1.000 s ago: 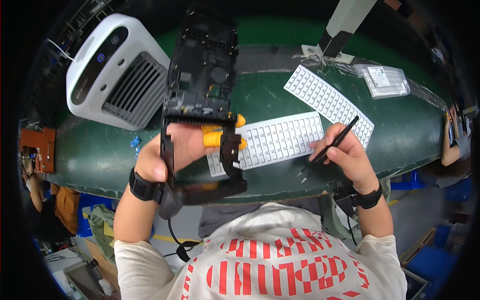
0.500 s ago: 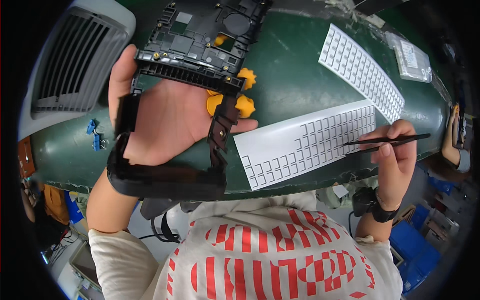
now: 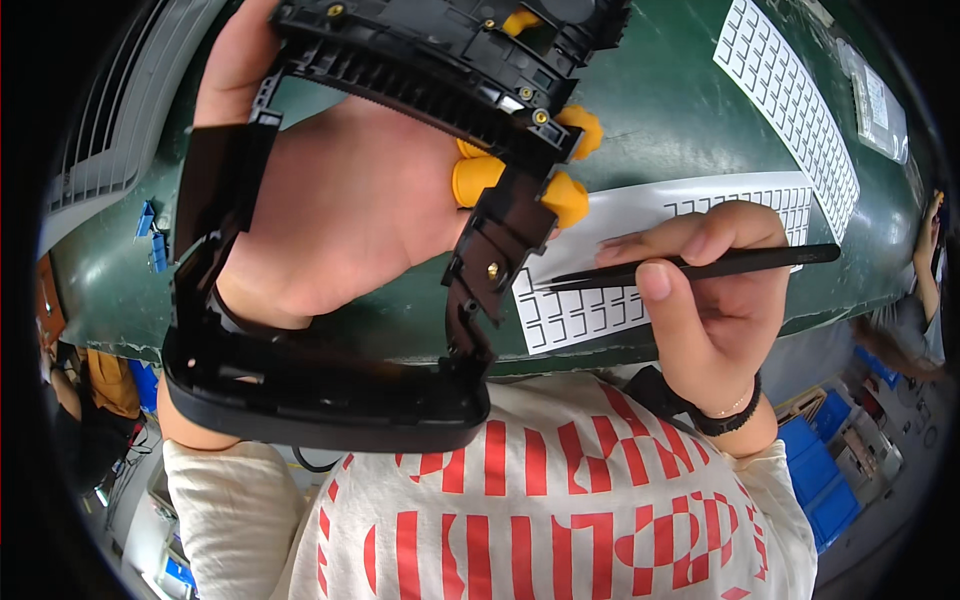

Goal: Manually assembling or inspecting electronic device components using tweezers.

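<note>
My left hand (image 3: 350, 200) is closed on a black plastic housing (image 3: 330, 405), a frame with a large rectangular opening, ribs and brass inserts. The palm shows through the opening, and yellow finger cots (image 3: 478, 182) cover some fingertips at its right side. In my right hand (image 3: 725, 310), black tweezers (image 3: 745, 262) are pinched between thumb and fingers, pointing left. Their tips overlap the lower left end of a white sheet (image 3: 610, 220) bearing rows of small dark-outlined angular pieces. Whether the tips hold a piece is too small to tell.
A second white sheet (image 3: 790, 100) of similar pieces lies at the far right, beside a clear plastic packet (image 3: 880, 115). At left are a grey slatted panel (image 3: 125, 110) and blue binder clips (image 3: 155, 240) on the green table (image 3: 660, 110). Another person's arm (image 3: 930, 260) shows at right.
The housing and my left hand have come closer and lower. My right hand has moved left with the tweezers, whose tips now sit over the sheet's left end. The view has shifted slightly.
</note>
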Motion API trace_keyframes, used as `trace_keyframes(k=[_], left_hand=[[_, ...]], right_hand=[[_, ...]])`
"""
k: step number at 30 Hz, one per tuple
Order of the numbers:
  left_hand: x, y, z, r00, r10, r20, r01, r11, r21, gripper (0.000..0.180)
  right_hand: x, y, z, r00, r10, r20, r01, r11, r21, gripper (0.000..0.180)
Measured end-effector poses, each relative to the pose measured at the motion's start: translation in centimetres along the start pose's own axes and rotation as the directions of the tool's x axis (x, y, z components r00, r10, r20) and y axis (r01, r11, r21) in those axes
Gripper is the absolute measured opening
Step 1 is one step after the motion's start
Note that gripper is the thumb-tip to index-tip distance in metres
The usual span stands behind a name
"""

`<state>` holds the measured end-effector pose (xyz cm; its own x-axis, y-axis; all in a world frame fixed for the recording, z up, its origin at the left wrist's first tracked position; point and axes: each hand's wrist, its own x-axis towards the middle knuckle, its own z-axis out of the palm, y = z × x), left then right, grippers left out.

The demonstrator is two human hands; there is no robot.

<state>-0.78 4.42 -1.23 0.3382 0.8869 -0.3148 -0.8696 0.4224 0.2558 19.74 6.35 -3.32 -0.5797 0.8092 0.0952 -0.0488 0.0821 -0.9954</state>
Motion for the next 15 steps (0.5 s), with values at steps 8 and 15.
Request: trace_keyframes(k=[8, 15], left_hand=[[0.24, 0.18, -0.44, 0.998, -0.053, 0.013, 0.051, 0.990, 0.134, 0.084], [0.37, 0.43, 0.13, 1.000, -0.013, -0.016, 0.013, 1.000, -0.019, 0.086]], right_hand=[[0.27, -0.37, -0.27, 0.996, 0.049, 0.068, -0.042, 0.994, -0.102, 0.021], [0.51, -0.54, -0.07, 0.994, 0.101, -0.050, -0.096, 0.991, 0.098, 0.021]])
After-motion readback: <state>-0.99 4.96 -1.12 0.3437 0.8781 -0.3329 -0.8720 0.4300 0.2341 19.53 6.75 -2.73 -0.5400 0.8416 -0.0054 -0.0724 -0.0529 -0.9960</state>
